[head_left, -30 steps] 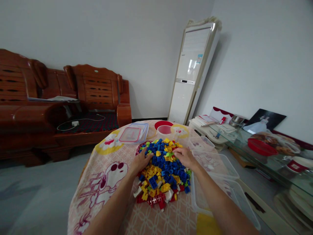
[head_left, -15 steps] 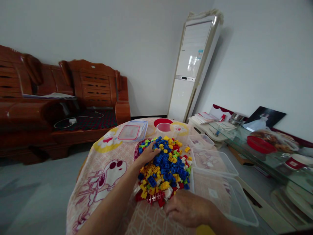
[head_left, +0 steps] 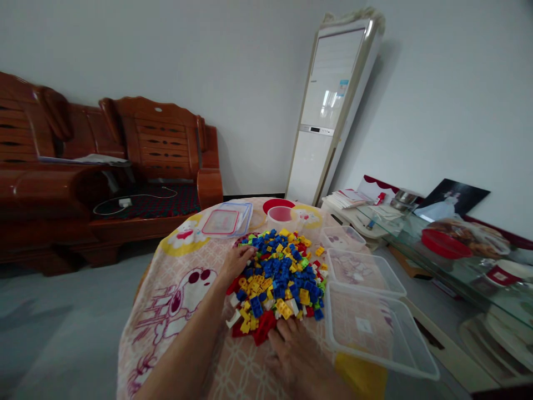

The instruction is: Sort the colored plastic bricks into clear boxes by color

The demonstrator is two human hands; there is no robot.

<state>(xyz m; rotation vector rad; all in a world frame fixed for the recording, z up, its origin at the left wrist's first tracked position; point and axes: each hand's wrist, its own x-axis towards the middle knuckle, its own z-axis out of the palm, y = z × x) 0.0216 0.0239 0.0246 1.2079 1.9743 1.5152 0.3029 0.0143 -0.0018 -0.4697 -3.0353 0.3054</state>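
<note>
A heap of toy building bricks [head_left: 287,269], mostly blue and yellow with some red, white and green, lies in the middle of the round table. My left hand [head_left: 238,261] rests against the heap's left side, fingers stretched out and holding nothing I can see. At the near edge, my right hand [head_left: 289,341] lies low with its fingers spread, touching the front bricks. Just left of its fingertips is a red piece [head_left: 264,326], too blurred to tell its exact shape.
Clear plastic containers stand along the right: a small one [head_left: 343,239], a middle one [head_left: 370,272] and a large one [head_left: 383,355]. Lids [head_left: 225,221] lie back left. A clear tub [head_left: 283,216] and a red dish [head_left: 275,204] stand behind the heap. A glass-topped cabinet [head_left: 441,272] borders the right.
My left hand has drawn back from the top of the heap to its left side. My right hand has shifted left and its fingers have spread onto the front bricks.
</note>
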